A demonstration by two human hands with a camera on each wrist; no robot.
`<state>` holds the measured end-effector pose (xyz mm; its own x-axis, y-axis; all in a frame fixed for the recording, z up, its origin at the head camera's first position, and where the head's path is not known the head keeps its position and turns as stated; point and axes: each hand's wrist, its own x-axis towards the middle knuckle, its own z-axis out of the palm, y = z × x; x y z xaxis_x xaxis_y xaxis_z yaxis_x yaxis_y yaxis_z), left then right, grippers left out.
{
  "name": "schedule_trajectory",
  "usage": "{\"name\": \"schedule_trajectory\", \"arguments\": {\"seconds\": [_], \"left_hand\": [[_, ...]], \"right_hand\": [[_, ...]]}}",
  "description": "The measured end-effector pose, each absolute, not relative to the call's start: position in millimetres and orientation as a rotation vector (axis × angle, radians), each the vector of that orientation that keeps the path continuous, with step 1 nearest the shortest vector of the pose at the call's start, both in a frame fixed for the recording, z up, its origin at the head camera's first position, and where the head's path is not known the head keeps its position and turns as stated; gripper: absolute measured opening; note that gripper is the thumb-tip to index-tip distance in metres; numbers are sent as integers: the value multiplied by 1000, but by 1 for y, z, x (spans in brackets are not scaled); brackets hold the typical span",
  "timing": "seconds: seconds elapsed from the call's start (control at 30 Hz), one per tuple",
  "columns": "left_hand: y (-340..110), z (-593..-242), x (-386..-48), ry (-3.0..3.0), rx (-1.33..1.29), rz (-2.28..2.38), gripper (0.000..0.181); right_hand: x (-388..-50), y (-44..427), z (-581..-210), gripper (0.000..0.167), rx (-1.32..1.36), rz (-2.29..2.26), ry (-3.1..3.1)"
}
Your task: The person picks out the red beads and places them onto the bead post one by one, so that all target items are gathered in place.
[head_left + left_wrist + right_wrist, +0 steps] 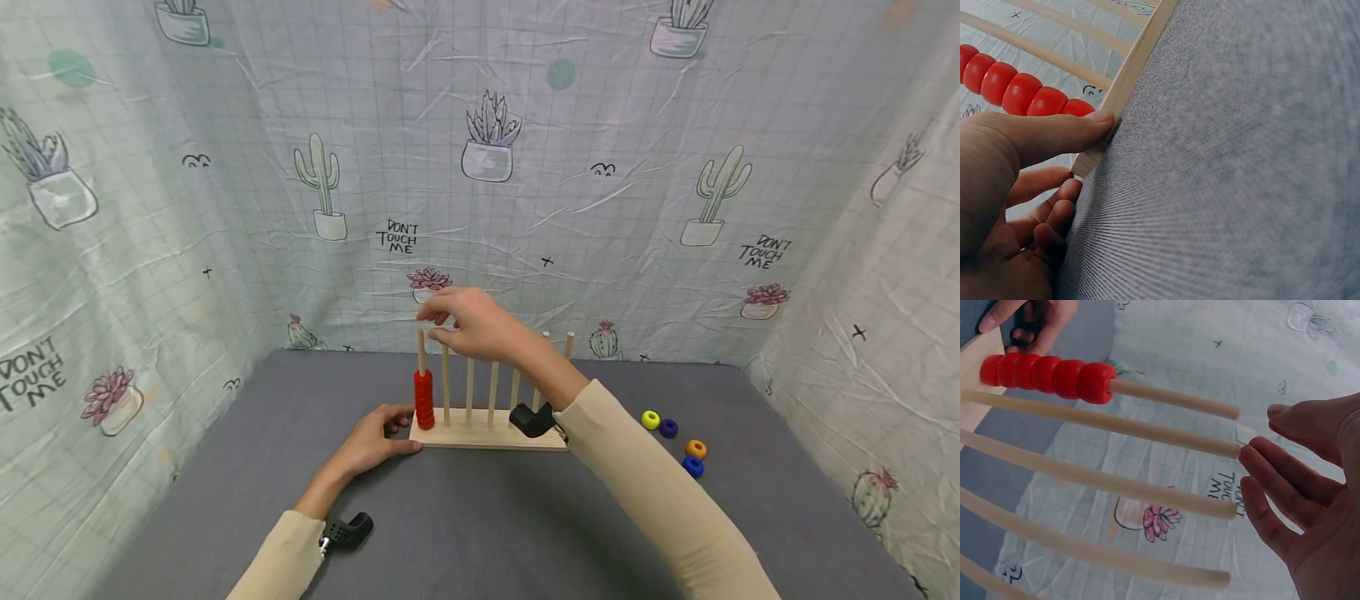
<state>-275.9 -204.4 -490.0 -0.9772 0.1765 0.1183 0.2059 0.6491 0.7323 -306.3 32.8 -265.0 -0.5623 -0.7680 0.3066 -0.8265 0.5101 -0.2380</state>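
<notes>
A wooden bead stand (491, 438) with a row of upright pegs stands on the grey table. Its leftmost peg (1175, 399) carries several red beads (424, 400) stacked from the base up, and the peg's top part is bare. My left hand (372, 439) holds the stand's left end, the thumb (1079, 129) on its front edge and the other fingers beside the end. Over the tops of the left pegs hovers my right hand (476, 321), nothing in it, fingers loosely bent and thumb apart. The right forearm covers parts of the pegs farther right.
On the table right of the stand lie a yellow bead (650, 420), a purple bead (668, 428), an orange bead (696, 449) and a blue bead (693, 467). A cactus-print cloth (555, 208) hangs behind and along both sides of the table.
</notes>
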Motion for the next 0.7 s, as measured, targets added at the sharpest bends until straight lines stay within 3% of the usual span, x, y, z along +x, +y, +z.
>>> {"name": "schedule_trajectory", "arguments": {"seconds": [0.7], "left_hand": [[-203,-491,-278,-2839,-272,-1252,67]], "right_hand": [[-275,73,-289,22,1376,668,-2437]]}}
